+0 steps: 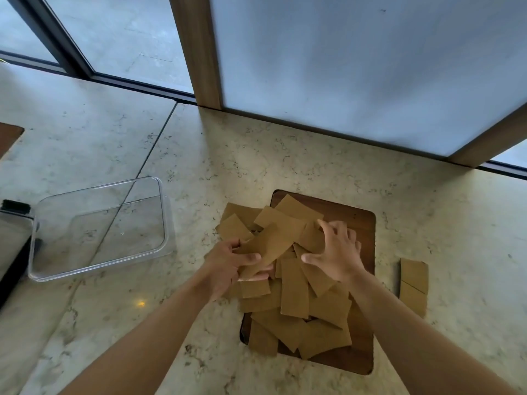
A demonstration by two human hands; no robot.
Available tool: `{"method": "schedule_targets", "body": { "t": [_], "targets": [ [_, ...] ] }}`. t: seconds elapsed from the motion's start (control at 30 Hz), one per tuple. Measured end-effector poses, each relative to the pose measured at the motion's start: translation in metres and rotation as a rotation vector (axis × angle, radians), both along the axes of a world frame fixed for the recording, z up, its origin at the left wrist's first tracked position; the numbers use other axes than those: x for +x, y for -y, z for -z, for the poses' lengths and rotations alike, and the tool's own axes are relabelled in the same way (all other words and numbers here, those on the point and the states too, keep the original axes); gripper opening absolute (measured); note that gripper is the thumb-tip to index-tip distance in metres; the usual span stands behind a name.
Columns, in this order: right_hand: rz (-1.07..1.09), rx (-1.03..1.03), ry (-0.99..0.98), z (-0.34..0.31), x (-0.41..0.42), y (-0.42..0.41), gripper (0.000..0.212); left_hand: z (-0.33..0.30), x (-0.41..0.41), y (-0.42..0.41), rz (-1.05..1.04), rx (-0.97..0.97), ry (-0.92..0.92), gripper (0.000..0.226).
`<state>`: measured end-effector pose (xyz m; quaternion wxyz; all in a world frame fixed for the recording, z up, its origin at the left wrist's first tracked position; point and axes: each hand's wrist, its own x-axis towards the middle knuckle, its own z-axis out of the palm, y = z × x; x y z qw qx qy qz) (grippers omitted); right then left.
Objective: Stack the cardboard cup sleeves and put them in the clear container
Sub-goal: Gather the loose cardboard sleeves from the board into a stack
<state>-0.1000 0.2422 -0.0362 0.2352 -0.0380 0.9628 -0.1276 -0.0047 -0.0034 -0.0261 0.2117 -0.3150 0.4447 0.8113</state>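
Several flat brown cardboard cup sleeves (293, 292) lie in a loose heap on a dark wooden board (359, 220). My left hand (228, 263) grips one sleeve (268, 246) at the heap's left side, thumb on top. My right hand (339, 252) hovers over the heap's right part, its spread, bent fingers touching a sleeve (312, 238) beneath; whether it holds that sleeve I cannot tell. The clear container (45, 275) stands to the left on the counter with no sleeves in it.
Two more sleeves (413, 283) lie on the marble counter right of the board. A dark object with a glossy panel (14, 223) sits at the far left beside the container. A frosted panel in a wooden frame (199, 52) rises behind the board.
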Motion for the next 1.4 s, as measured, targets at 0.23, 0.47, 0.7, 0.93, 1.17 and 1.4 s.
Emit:
{"method": "schedule_targets", "body": {
  "t": [0.23, 0.47, 0.7, 0.93, 1.17, 1.4],
  "targets": [
    [0.248, -0.261, -0.084, 0.006, 0.016, -0.043, 0.023, 0.000, -0.005, -0.005, 0.018, -0.093, 0.016, 0.060],
    [-0.159, -0.571, 0.167, -0.047, 0.006, -0.042, 0.023, -0.011, -0.011, -0.018, 0.141, 0.078, 0.081, 0.050],
    [-0.519, -0.466, 0.231, -0.070, 0.009, 0.028, 0.027, -0.017, -0.010, -0.024, 0.493, 0.203, 0.177, 0.062],
    [-0.137, -0.653, -0.099, -0.029, 0.016, 0.051, 0.073, -0.004, -0.006, -0.018, 0.184, 0.406, 0.092, 0.079],
    [-0.116, -0.796, -0.117, 0.005, 0.044, 0.067, 0.058, 0.005, -0.023, -0.028, -0.269, 0.315, 0.183, 0.056],
    [0.088, -0.636, -0.449, 0.018, 0.015, 0.065, 0.028, 0.017, -0.037, -0.023, -0.506, 0.421, 0.067, 0.091]
  ]
}}
